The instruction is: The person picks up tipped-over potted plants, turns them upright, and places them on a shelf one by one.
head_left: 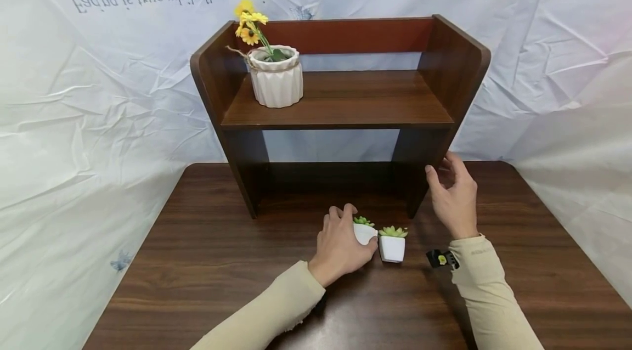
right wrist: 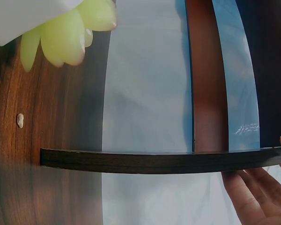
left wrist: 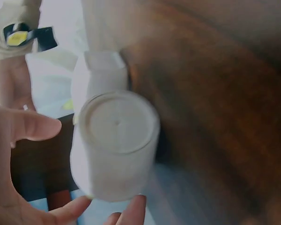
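A person's left forearm comes in from the lower left, and the left hand (head_left: 343, 240) bends over a small white round pot (head_left: 364, 233) on its own left side, thumb nearer the body and fingers reaching forward. Its grip is loosely curved and partly open around the pot; the wrist view shows a gap at the thumb, while the fingertips lie at the pot's edge, and I cannot tell whether they press it. The pot is at the surface (head_left: 222, 262), in front of a brown bookshelf (head_left: 360, 97), its flat underside turned towards the left wrist and its green succulent (head_left: 364, 221) towards the shelf, so its base-to-plant axis runs away from the person. Just beside it on the right is a white square pot (head_left: 392, 249) with another succulent. The right hand (head_left: 454, 196) reaches up from the lower right, its grip closed about the bookshelf's right side panel (right wrist: 154, 161), thumb inside and fingers outside.
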### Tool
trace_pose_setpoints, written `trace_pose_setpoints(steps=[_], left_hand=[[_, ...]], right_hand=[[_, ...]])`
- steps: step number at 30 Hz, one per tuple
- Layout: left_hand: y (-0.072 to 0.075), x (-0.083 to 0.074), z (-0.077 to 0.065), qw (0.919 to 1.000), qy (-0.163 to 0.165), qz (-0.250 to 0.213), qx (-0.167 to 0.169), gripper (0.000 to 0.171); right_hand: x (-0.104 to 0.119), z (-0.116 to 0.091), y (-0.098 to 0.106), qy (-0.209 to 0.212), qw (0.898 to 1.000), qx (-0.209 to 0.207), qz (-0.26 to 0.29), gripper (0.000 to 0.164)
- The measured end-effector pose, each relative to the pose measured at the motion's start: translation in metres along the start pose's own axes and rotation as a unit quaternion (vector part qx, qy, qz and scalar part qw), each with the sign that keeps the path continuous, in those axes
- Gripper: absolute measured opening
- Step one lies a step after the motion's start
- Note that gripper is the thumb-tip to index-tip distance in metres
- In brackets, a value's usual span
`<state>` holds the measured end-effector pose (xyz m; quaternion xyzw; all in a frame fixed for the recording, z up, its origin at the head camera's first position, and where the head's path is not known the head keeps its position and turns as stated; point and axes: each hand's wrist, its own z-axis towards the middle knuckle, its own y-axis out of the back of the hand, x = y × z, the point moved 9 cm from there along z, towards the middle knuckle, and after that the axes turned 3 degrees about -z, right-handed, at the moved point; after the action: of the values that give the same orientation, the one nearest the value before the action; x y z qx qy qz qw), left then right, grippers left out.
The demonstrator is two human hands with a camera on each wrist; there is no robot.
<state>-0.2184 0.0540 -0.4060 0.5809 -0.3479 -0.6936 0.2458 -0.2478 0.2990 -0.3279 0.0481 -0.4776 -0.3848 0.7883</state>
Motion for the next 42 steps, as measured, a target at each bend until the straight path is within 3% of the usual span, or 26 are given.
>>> trace_pose_setpoints(steps=[6,19,28,42], left_hand=[[-0.009,0.005,-0.001,0.9999,0.007,-0.008,0.000,0.057],[-0.009,0.008,-0.002,0.9983,0.002,-0.058,-0.010,0.049],[-0.004,0.004,-0.007,0.9953,-0.016,-0.092,-0.026,0.044],[0.013,-0.008,-0.016,0.9946,-0.040,-0.069,-0.066,0.045]], right_hand=[[0.000,-0.001,0.001,-0.003,1.000,0.001,-0.004,0.041],[0.001,-0.001,0.001,0.004,1.000,-0.001,-0.001,0.041],[0.000,0.000,0.000,-0.002,1.000,0.002,-0.003,0.040],[0.000,-0.001,0.000,-0.006,1.000,0.003,0.001,0.041]])
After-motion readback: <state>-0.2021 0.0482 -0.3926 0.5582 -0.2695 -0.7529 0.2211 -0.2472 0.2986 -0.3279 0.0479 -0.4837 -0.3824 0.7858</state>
